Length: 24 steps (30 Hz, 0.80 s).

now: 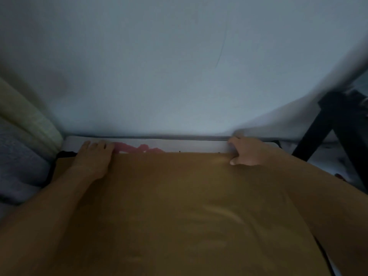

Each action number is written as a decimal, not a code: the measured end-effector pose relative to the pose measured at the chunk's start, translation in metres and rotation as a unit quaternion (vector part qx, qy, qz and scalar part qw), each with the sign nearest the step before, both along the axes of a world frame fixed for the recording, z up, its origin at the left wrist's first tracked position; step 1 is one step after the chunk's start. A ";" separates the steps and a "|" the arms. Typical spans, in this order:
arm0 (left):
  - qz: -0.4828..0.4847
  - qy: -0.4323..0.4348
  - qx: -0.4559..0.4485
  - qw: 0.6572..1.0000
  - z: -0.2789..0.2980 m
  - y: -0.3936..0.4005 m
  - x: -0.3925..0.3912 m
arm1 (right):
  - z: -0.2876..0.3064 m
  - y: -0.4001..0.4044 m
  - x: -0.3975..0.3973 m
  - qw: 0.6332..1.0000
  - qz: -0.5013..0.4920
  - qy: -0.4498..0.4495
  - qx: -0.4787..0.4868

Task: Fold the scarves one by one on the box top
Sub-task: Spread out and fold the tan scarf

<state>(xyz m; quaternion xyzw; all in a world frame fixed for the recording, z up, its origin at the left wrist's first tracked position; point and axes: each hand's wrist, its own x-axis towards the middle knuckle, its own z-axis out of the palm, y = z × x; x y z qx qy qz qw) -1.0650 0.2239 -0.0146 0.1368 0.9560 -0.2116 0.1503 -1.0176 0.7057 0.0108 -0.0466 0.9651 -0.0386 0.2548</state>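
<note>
A mustard-brown scarf (175, 206) lies spread flat over the white box top (191, 145), covering most of it. My left hand (93, 158) rests flat on the scarf's far left corner, fingers straight and pointing toward the wall. My right hand (244, 151) grips the scarf's far right corner, fingers curled over the edge and thumb pressed on the cloth. A strip of the box top with pink markings (137, 147) shows beyond the scarf's far edge. The picture is dim and blurred.
A pale blue-grey wall (169, 66) rises right behind the box. Rolled pale cloth (25, 120) and a bluish fabric pile (18, 166) sit at the left. A black frame with slanted legs (338, 126) stands at the right.
</note>
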 end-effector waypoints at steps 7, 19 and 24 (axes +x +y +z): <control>0.027 -0.092 -0.020 0.995 0.010 -0.005 -0.001 | -0.007 0.014 0.012 0.998 -0.043 -0.051 0.008; -0.034 0.025 0.277 0.960 0.113 -0.030 0.192 | 0.088 -0.046 0.186 0.985 -0.038 0.090 0.141; -0.040 -0.121 0.262 0.957 0.045 -0.023 0.324 | 0.049 -0.088 0.320 0.993 0.028 0.030 0.106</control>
